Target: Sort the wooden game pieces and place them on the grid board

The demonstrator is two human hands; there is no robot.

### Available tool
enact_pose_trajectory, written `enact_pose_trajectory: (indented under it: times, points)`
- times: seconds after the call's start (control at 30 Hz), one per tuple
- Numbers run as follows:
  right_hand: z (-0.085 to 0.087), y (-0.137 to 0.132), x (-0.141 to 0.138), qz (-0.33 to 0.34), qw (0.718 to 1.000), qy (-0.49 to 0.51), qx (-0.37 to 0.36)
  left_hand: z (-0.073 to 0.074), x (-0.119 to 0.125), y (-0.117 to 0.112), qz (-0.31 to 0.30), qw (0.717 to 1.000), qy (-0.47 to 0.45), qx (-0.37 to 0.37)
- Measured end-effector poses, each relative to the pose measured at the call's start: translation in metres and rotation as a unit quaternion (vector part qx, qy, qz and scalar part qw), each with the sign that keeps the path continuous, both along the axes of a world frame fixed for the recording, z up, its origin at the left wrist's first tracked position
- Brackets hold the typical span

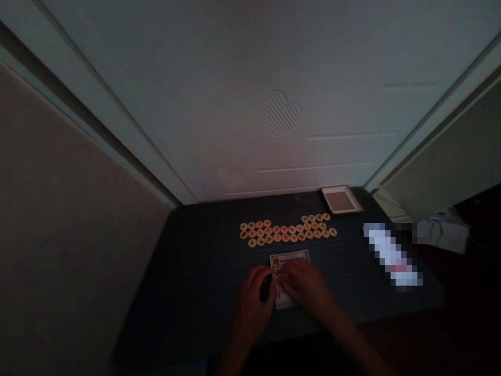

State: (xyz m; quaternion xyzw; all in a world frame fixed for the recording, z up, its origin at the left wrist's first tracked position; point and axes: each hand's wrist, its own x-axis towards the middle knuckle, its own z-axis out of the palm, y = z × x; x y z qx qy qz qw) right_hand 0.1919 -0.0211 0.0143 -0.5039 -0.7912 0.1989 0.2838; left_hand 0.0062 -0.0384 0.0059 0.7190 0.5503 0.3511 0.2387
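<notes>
Both hands meet over a small white box (293, 258) near the front of a dark table (195, 271). My left hand (253, 297) is curled at the box's left edge, fingertips pinched near a small round piece (276, 271). My right hand (307, 287) lies across the box with bent fingers, covering most of it. Several round wooden game pieces (285, 230) with red and dark characters lie in rows beyond the box. The light is dim and finger detail is hard to read.
A shallow white-rimmed lid or tray (341, 200) sits at the table's far right corner. A blurred-out white object (391, 255) lies on the right side. A pale door with heart shapes (284, 112) stands behind the table.
</notes>
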Motion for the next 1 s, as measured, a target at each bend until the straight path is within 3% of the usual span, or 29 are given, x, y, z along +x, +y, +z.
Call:
enact_pose_trajectory:
  times: [1.0]
  points:
    - [-0.0010,0.0029,0.0014,0.019,1.000,0.007,-0.021,-0.0003,0.0001,0.0010,0.005,1.000,0.001,0.016]
